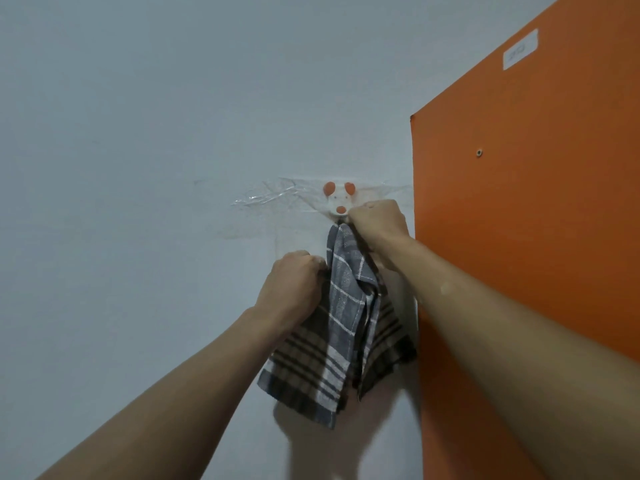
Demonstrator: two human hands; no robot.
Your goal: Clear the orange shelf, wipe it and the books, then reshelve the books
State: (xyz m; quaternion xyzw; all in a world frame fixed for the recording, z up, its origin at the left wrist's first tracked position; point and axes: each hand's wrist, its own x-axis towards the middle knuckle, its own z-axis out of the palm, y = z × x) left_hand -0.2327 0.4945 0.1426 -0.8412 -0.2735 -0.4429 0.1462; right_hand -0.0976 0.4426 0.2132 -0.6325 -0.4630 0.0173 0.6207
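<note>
Cloth (341, 327): grey-brown check, hung from animal-face hook (337, 200), just beside orange panel (536, 202)
Left hand (294, 282): fingers curled, cloth edge gripped
Right hand (379, 220): fingers curled, cloth top gripped at hook
Label (520, 49): white, writing unreadable

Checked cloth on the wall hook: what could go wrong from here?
1. The animal-shaped hook seems held to the wall by wrinkled clear tape; a downward tug by the left hand on the checked cloth might pull it loose.
2. The right hand grips the cloth's top at the hook; if it is caught there, yanking could tear it.
</note>
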